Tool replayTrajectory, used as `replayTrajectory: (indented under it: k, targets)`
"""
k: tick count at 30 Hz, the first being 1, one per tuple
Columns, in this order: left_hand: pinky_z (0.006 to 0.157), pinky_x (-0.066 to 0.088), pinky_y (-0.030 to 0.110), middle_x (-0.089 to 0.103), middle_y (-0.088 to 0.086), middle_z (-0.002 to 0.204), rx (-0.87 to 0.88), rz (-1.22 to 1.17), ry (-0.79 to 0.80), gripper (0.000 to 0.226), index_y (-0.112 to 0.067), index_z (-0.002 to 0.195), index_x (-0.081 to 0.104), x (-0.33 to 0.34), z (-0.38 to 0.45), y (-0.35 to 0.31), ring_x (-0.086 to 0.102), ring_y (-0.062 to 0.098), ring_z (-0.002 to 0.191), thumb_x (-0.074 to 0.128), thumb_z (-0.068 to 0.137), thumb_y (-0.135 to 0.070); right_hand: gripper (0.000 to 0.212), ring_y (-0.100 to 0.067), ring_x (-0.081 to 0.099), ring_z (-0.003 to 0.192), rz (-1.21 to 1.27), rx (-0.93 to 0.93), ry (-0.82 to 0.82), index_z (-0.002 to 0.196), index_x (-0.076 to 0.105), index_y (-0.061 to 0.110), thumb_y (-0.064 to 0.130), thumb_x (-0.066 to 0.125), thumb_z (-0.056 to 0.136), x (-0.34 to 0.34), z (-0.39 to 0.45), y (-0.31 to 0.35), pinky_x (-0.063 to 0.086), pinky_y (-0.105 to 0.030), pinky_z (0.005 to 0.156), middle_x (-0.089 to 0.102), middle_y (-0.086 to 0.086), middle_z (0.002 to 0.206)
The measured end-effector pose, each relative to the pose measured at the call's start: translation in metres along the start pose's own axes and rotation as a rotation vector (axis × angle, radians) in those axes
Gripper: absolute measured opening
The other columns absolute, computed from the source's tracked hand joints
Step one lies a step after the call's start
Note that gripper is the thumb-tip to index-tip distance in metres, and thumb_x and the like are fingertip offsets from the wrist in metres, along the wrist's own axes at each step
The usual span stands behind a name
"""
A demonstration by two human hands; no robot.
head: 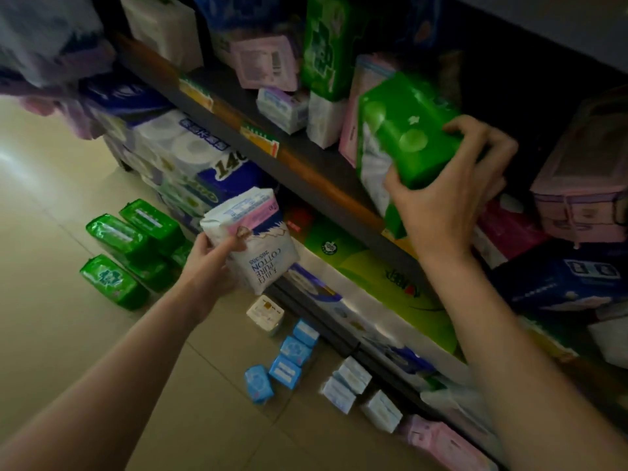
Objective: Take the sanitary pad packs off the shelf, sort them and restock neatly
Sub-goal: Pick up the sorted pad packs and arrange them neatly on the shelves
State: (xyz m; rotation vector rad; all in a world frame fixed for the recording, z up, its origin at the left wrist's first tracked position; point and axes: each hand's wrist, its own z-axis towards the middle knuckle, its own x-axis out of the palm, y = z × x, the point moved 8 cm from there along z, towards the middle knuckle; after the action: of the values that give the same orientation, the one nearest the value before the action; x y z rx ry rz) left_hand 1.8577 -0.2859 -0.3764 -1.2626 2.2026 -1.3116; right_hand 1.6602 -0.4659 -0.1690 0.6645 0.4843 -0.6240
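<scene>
- Green packs (129, 248) already on the floor (51, 300) at far left, grouped by colour. That sort pile looks done, by my read.
- My left hand (212, 260) grips a white cotton pack (253, 239), fingers curled round its lower edge, held out in front of the lower shelf and above the floor.
- Below and right of it: small blue packs (289, 355) in a cluster on the floor, white ones (353, 385) just beside them, a pink pack (438, 440) at the bottom edge. Sorted groups are forming.
- Middle shelf (316, 164) still carries mixed stock: pink pack (265, 62), tall green one (326, 45), small white ones. Not cleared yet.
- My right hand (452, 195) grips a green pack (404, 130), tilted, at the shelf's front edge, fingers wrapped over the far end, thumb on the near face.
- Judgement: unloading roughly half done; sorting underway; restocking not started.
</scene>
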Motion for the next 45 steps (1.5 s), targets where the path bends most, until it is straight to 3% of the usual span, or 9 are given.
replayTrajectory:
  k: [6,10,15,19,22,29,37,41,45]
  targets:
    - [0.062,0.046,0.033,0.063,0.010,0.105,-0.194,-0.068,-0.067,0.046,-0.015,0.129,0.045,-0.031,0.000,0.029,0.061,0.024,0.078,0.047,0.086,-0.033,0.085,-0.030,0.035,0.107,0.149,-0.449,0.372,0.121,0.034,0.022,0.031,0.083,0.053,0.072,-0.102,0.103,0.041,-0.047,0.088,0.027,-0.010,0.122]
    - [0.079,0.048,0.040,0.063,0.002,0.109,-0.173,-0.150,-0.090,0.058,-0.023,0.125,0.051,-0.073,0.005,0.037,0.061,0.023,0.090,0.049,0.077,-0.054,0.068,-0.029,0.045,0.111,0.536,-0.642,0.703,0.132,0.032,0.020,0.035,0.068,0.076,0.100,-0.144,0.150,0.045,-0.041,0.092,0.026,-0.012,0.134]
    - [0.066,0.043,0.031,0.066,0.001,0.093,-0.192,-0.118,-0.144,0.066,-0.022,0.111,0.057,-0.114,0.009,0.033,0.058,0.018,0.077,0.057,0.053,-0.054,0.035,-0.015,0.049,0.103,0.684,-0.291,0.881,0.114,0.059,0.006,0.015,0.069,0.082,0.145,-0.107,0.154,0.046,-0.028,0.092,0.036,-0.012,0.136]
    - [0.065,0.045,0.029,0.067,0.006,0.099,-0.174,0.092,-0.144,0.074,-0.022,0.113,0.055,-0.154,0.009,0.022,0.063,0.021,0.076,0.059,0.043,-0.046,0.112,-0.020,0.001,0.142,0.351,-0.302,1.410,0.148,0.011,0.038,0.046,0.082,0.062,0.202,-0.112,0.155,0.013,-0.045,0.114,-0.005,0.004,0.156]
    - [0.065,0.049,0.030,0.072,0.004,0.094,-0.207,0.233,-0.060,0.074,-0.026,0.110,0.057,-0.174,0.014,0.027,0.067,0.021,0.080,0.059,0.041,-0.053,0.122,-0.019,0.022,0.141,0.425,-0.274,1.761,0.148,0.007,0.041,0.054,0.083,0.053,0.230,-0.150,0.164,0.025,-0.046,0.115,0.018,0.003,0.155]
    - [0.055,0.044,0.024,0.069,-0.008,0.066,-0.366,0.239,-0.083,0.020,-0.026,0.097,0.058,-0.233,0.044,0.096,0.063,0.009,0.056,0.043,0.095,-0.039,0.041,-0.011,0.066,0.100,0.560,0.210,2.206,0.120,0.052,0.026,0.039,0.061,0.083,0.285,-0.247,0.155,0.054,-0.028,0.087,0.066,0.003,0.114]
    - [0.055,0.041,0.024,0.058,0.001,0.084,-0.331,0.177,-0.381,0.017,-0.023,0.103,0.049,-0.316,0.121,0.128,0.056,0.014,0.065,0.048,0.095,-0.037,0.048,-0.018,0.069,0.091,0.757,0.932,1.983,0.125,0.054,0.015,0.033,0.063,0.082,0.391,-0.352,0.132,0.058,-0.031,0.078,0.070,-0.008,0.107]
    - [0.053,0.050,0.026,0.062,0.005,0.093,-0.258,0.230,-0.522,0.028,-0.014,0.110,0.051,-0.362,0.150,0.138,0.060,0.015,0.072,0.064,0.087,-0.024,0.078,-0.019,0.064,0.092,0.500,0.871,1.801,0.135,0.033,0.021,0.028,0.078,0.071,0.442,-0.390,0.094,0.054,-0.034,0.075,0.060,-0.003,0.113]
    - [0.079,0.055,0.045,0.064,0.008,0.107,-0.265,0.385,-0.491,0.045,-0.013,0.115,0.051,-0.390,0.177,0.171,0.065,0.026,0.088,0.072,0.079,-0.028,0.083,-0.019,0.050,0.107,0.214,0.658,1.761,0.139,0.025,0.019,0.022,0.078,0.075,0.487,-0.435,0.073,0.041,-0.031,0.091,0.048,-0.004,0.123]
